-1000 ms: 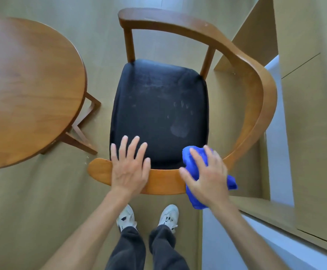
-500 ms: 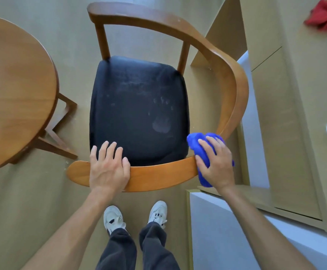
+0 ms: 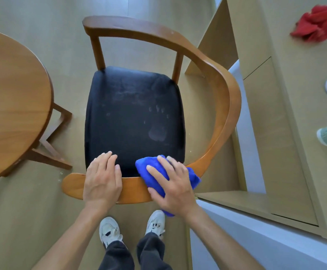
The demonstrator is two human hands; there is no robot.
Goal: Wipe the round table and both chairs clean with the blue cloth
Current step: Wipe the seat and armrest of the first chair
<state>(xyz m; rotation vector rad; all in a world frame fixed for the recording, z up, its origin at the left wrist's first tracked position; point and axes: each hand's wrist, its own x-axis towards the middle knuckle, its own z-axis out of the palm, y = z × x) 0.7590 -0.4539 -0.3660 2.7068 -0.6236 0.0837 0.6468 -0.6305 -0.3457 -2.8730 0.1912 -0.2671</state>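
At far left, the round wooden table stands just beside the chair, its legs showing beneath the edge. The chair's black seat cushion bears dusty smudges and a pale handprint toward its right side. The left hand lies flat and released on the near curved wooden rail, fingers straight and reaching over the cushion's front edge. Just right of it, the right hand presses the bunched blue cloth onto the same rail, fingers spread over it. White sneakers stand on the floor below. At far right, a red cloth lies on a pale wooden counter.
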